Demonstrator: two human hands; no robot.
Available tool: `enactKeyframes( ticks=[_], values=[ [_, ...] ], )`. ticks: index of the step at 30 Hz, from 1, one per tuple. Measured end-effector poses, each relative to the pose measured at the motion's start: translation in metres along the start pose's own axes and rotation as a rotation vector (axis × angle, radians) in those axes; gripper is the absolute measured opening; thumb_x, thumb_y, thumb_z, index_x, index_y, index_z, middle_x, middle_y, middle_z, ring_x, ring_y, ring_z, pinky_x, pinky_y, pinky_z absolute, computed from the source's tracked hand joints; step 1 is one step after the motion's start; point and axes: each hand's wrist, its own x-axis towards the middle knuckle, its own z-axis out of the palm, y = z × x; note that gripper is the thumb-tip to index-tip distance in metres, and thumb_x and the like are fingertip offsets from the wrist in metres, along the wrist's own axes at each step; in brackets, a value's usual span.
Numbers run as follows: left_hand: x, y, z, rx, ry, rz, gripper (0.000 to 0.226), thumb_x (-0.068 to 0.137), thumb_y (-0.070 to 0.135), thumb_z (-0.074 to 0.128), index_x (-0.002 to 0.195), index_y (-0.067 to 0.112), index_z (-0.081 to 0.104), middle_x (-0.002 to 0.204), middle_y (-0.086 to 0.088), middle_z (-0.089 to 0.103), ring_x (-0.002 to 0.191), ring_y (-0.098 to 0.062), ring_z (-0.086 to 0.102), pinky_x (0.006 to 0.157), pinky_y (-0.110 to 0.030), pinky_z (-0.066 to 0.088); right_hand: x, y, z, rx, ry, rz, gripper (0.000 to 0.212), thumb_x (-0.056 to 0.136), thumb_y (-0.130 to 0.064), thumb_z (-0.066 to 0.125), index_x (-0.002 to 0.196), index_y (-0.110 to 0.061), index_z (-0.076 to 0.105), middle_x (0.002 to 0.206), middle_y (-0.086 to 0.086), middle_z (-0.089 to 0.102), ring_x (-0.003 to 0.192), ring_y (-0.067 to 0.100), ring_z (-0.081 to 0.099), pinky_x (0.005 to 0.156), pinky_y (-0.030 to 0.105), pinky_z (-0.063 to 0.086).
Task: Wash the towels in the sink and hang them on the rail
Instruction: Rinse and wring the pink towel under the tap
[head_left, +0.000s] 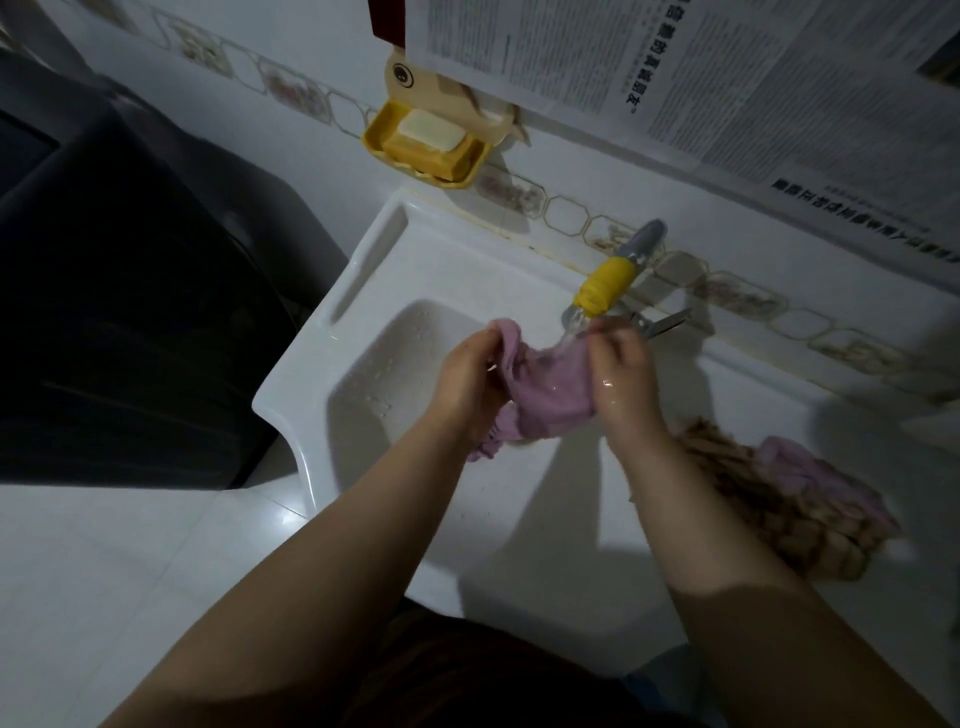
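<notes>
Over the white sink (363, 332), near the middle of the view, both hands hold a pink towel (540, 384) stretched between them under the tap. At about 9 o'clock of the towel, the left hand (470, 374) has its fingers curled round the cloth's upper left edge, bunching it; a tail of the same towel hangs down below that wrist into the basin. At 3 o'clock of the towel, the right hand (621, 364) pinches the upper right edge with curled fingers, its back wet and shining. Water runs from the yellow spout (605, 283) of the tap at roughly 1 o'clock and lands on the cloth just beside the right hand's fingers.

On the bench (571, 519) at 4 o'clock of the hands, a brown checked towel (769, 514) lies crumpled, touching the right forearm's far side, with a second pink towel (821, 478) heaped on its far edge. Scissors (665, 325) rest behind the tap at 2 o'clock. At 11 o'clock on the tiled wall, a yellow soap dish (426, 143) carries a pale soap bar (428, 130). Newspaper sheets (675, 67) cover the wall at 1 o'clock. A dark appliance (130, 291) stands at 9 o'clock, just beside the sink.
</notes>
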Motion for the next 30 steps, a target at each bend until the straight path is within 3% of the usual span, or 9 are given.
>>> enactKeyframes(
  ticks=[3, 7, 11, 15, 19, 23, 25, 28, 30],
  values=[
    [-0.011, -0.003, 0.03, 0.073, 0.083, -0.016, 0.037, 0.098, 0.035, 0.049, 0.076, 0.007, 0.059, 0.067, -0.011, 0.059, 0.065, -0.02, 0.061, 0.066, -0.03, 0.052, -0.02, -0.009, 0.031, -0.263, -0.108, -0.175, 0.039, 0.095, -0.035, 0.054, 0.061, -0.018, 0.046, 0.057, -0.001, 0.053, 0.056, 0.008, 0.051, 0.058, 0.026, 0.04],
    [-0.021, 0.0, 0.057, 0.184, 0.152, -0.022, 0.047, 0.101, 0.038, 0.041, 0.083, 0.001, 0.062, 0.063, -0.011, 0.059, 0.043, -0.005, 0.058, 0.041, -0.016, 0.044, 0.013, -0.018, 0.029, -0.11, 0.118, 0.033, 0.035, 0.095, -0.03, 0.055, 0.066, -0.009, 0.057, 0.071, 0.013, 0.061, 0.08, 0.034, 0.064, 0.07, 0.035, 0.046],
    [0.0, 0.008, 0.043, 0.713, 0.157, 0.058, 0.035, 0.103, 0.023, 0.034, 0.126, 0.004, 0.051, 0.121, -0.016, 0.061, 0.111, -0.027, 0.06, 0.093, -0.032, 0.044, -0.006, -0.013, 0.04, -0.18, 0.025, -0.043, 0.041, 0.095, -0.034, 0.052, 0.058, -0.017, 0.05, 0.066, 0.007, 0.059, 0.071, 0.025, 0.061, 0.068, 0.032, 0.045],
    [-0.012, 0.006, 0.057, 0.639, 0.151, -0.005, 0.027, 0.099, 0.017, 0.04, 0.095, 0.002, 0.062, 0.085, -0.016, 0.064, 0.09, -0.027, 0.068, 0.068, -0.03, 0.047, 0.019, -0.011, 0.033, -0.087, 0.167, 0.097, 0.04, 0.091, -0.018, 0.057, 0.053, -0.016, 0.045, 0.061, 0.009, 0.054, 0.068, 0.025, 0.055, 0.066, 0.034, 0.042],
    [-0.003, 0.02, 0.052, 0.923, 0.147, 0.022, 0.029, 0.099, 0.02, 0.043, 0.122, 0.004, 0.053, 0.12, -0.013, 0.062, 0.113, -0.025, 0.059, 0.09, -0.03, 0.043, 0.001, -0.013, 0.049, -0.143, 0.097, -0.013, 0.039, 0.091, -0.029, 0.055, 0.057, -0.009, 0.055, 0.069, 0.017, 0.064, 0.072, 0.031, 0.062, 0.067, 0.037, 0.047],
    [-0.016, 0.008, 0.06, 0.394, 0.116, -0.146, 0.035, 0.1, 0.023, 0.045, 0.11, -0.007, 0.06, 0.063, -0.005, 0.062, 0.047, -0.007, 0.059, 0.044, -0.018, 0.048, 0.024, -0.015, 0.03, -0.13, 0.105, 0.171, 0.035, 0.093, -0.016, 0.052, 0.058, -0.016, 0.046, 0.067, 0.011, 0.058, 0.076, 0.029, 0.058, 0.074, 0.035, 0.048],
    [-0.013, 0.008, 0.057, 0.384, 0.161, -0.176, 0.04, 0.098, 0.026, 0.047, 0.122, -0.004, 0.057, 0.075, -0.008, 0.069, 0.053, -0.011, 0.061, 0.037, -0.015, 0.044, 0.017, -0.015, 0.034, -0.146, 0.128, 0.133, 0.035, 0.092, -0.023, 0.053, 0.058, -0.016, 0.047, 0.067, 0.011, 0.058, 0.074, 0.03, 0.058, 0.07, 0.036, 0.047],
    [-0.005, 0.014, 0.051, 0.341, 0.189, -0.109, 0.037, 0.101, 0.023, 0.042, 0.126, -0.003, 0.055, 0.117, -0.021, 0.063, 0.101, -0.027, 0.065, 0.049, -0.014, 0.047, -0.001, -0.01, 0.05, -0.224, 0.046, -0.022, 0.035, 0.091, -0.034, 0.051, 0.062, -0.016, 0.054, 0.074, 0.021, 0.065, 0.075, 0.034, 0.062, 0.068, 0.041, 0.048],
    [-0.007, 0.005, 0.056, 0.298, 0.167, -0.131, 0.029, 0.102, 0.015, 0.04, 0.109, -0.005, 0.059, 0.09, -0.018, 0.062, 0.076, -0.017, 0.066, 0.05, -0.014, 0.047, 0.013, -0.011, 0.042, -0.233, 0.099, 0.062, 0.034, 0.092, -0.031, 0.054, 0.063, -0.013, 0.054, 0.077, 0.022, 0.065, 0.08, 0.036, 0.063, 0.07, 0.041, 0.049]
  ],
)
